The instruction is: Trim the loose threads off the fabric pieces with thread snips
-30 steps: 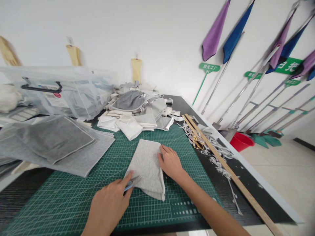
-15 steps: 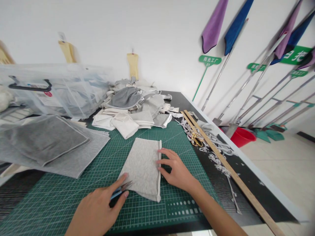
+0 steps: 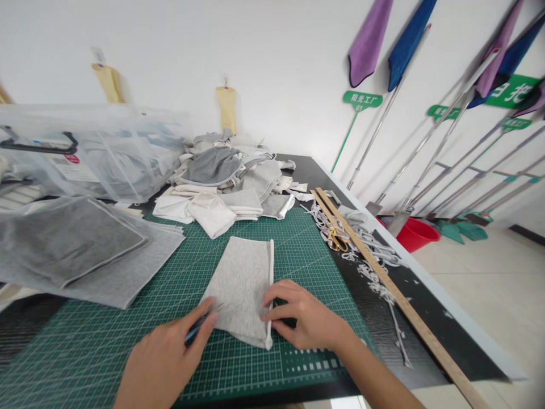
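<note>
A light grey fabric piece (image 3: 242, 278), folded in layers with a pale seamed right edge, lies flat on the green cutting mat (image 3: 306, 272). My left hand (image 3: 170, 346), at its lower left corner, is closed around small thread snips (image 3: 195, 329) with a blue handle; the blades are blurred over the cloth. My right hand (image 3: 302, 315) has its fingertips curled on the seamed edge, low on the right side. The thumb sits beside that edge, and the fingers appear to grip the cloth there.
Dark grey fabric sheets (image 3: 85, 244) lie at left before a clear plastic bin (image 3: 123, 153). A heap of sewn cloth pieces (image 3: 230, 176) is behind the mat. Wooden rulers (image 3: 383, 278), gold-handled scissors (image 3: 336, 241) and cord scraps (image 3: 383, 292) line the right side.
My right hand has slid down along the seamed edge, and its fingers have drawn closer together. My left hand keeps the snips near the same corner. The view has shifted slightly.
</note>
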`<action>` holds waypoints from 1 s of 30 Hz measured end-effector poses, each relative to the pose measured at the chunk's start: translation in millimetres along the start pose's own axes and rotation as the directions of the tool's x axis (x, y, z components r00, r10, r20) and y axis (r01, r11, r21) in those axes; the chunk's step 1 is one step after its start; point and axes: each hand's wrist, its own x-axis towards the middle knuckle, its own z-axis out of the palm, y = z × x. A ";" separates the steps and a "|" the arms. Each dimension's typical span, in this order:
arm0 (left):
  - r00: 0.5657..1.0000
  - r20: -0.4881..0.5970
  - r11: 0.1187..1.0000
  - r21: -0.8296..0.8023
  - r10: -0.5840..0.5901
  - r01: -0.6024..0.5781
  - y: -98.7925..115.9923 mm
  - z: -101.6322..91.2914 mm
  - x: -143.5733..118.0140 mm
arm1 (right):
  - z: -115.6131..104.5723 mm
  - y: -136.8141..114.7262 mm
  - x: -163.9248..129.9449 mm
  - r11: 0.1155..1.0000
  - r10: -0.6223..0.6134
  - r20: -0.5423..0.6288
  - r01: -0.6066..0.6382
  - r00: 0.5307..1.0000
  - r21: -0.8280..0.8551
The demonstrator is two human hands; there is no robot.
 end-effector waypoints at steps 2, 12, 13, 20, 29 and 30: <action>0.990 -0.110 0.996 -0.028 0.084 -0.087 4.0 3.5 -0.4 | 1.0 -2.9 -0.4 1.000 -0.011 0.007 0.011 1.000 0.000; 0.933 -0.096 0.917 -0.175 0.347 -0.359 35.1 8.5 4.8 | 3.2 -10.4 2.3 0.999 -0.042 0.045 0.042 0.998 0.006; 0.934 -0.089 0.917 -0.175 0.347 -0.358 36.0 8.0 5.5 | 3.0 -11.3 2.6 0.999 -0.040 0.045 0.040 0.998 0.008; 0.906 -0.031 0.875 -0.246 0.423 -0.417 40.5 9.1 7.6 | 1.7 -14.5 5.0 0.994 -0.059 0.025 0.056 0.998 0.089; 0.908 -0.128 0.820 -0.394 0.400 -0.416 35.0 23.5 8.5 | 11.5 -19.5 6.9 0.990 -0.126 -0.078 0.120 0.989 -0.071; 0.907 -0.132 0.817 -0.398 0.399 -0.417 34.4 24.6 8.2 | 13.2 -20.2 7.4 0.984 -0.147 -0.100 0.135 0.984 -0.118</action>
